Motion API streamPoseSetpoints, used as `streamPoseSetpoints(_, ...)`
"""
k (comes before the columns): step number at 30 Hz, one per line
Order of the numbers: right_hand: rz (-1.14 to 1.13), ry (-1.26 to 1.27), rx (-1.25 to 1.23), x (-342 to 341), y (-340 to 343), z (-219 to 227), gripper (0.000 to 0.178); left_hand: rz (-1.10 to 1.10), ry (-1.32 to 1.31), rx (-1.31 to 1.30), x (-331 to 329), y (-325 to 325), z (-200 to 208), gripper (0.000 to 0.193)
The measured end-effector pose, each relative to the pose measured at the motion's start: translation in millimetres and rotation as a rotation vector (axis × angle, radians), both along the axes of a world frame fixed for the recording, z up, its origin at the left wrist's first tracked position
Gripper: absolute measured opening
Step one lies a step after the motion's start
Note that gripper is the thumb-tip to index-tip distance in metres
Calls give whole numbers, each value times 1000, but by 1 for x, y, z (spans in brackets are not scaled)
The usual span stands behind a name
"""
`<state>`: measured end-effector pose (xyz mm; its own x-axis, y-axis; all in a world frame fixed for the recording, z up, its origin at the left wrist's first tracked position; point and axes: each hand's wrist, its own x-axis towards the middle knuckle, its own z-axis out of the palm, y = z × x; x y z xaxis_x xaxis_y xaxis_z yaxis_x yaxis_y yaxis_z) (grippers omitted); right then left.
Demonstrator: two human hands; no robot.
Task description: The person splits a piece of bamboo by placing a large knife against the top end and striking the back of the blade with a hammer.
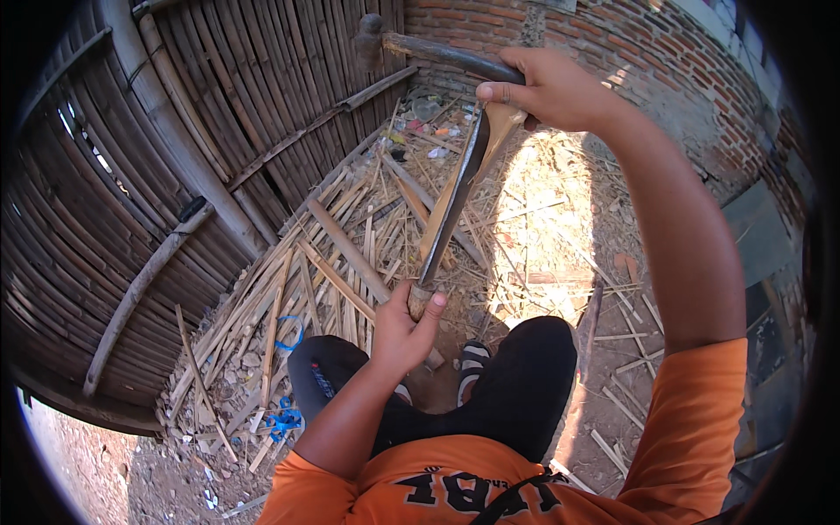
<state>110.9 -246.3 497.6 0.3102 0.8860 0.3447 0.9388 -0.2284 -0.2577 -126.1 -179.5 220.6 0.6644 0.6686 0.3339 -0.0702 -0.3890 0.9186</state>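
Observation:
My left hand (pixel 404 337) is closed round the short handle of a machete (pixel 457 197), its long dark blade slanting up and away to the right. Against the blade lies a pale split bamboo piece (pixel 499 131), and its far end meets my right hand (pixel 556 90). My right hand is wrapped round the handle of a hammer (pixel 446 54), which points left with its dark head (pixel 368 42) near the top edge. The right fingers also touch the bamboo's end; whether they grip it, I cannot tell.
Split bamboo strips (pixel 350 249) lie heaped on the dirt floor ahead and left. A bamboo-slat wall (pixel 236 96) stands at left, a brick wall (pixel 665 66) at far right. Blue plastic strips (pixel 282 422) lie left of my knees (pixel 534 359). More sticks (pixel 626 350) scatter at right.

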Motion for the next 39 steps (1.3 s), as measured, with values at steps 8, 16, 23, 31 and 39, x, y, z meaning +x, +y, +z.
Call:
streamPoseSetpoints(8,8,437,172,-9,0,-10,65,76,-38,-36,3,-4,-1,48)
streamPoseSetpoints(16,111,625,406,-6,-4,-32,49,106,2,27,5,4,13,52)
streamPoseSetpoints(23,99,640,366,-10,7,-35,38,99,-18,18,-18,11,30,48)
streamPoseSetpoints(31,132,696,420,-18,30,-55,41,226,24,147,-43,30,56,46)
streamPoseSetpoints(39,23,589,732,-35,67,-98,44,220,39,101,-53,33,59,41)
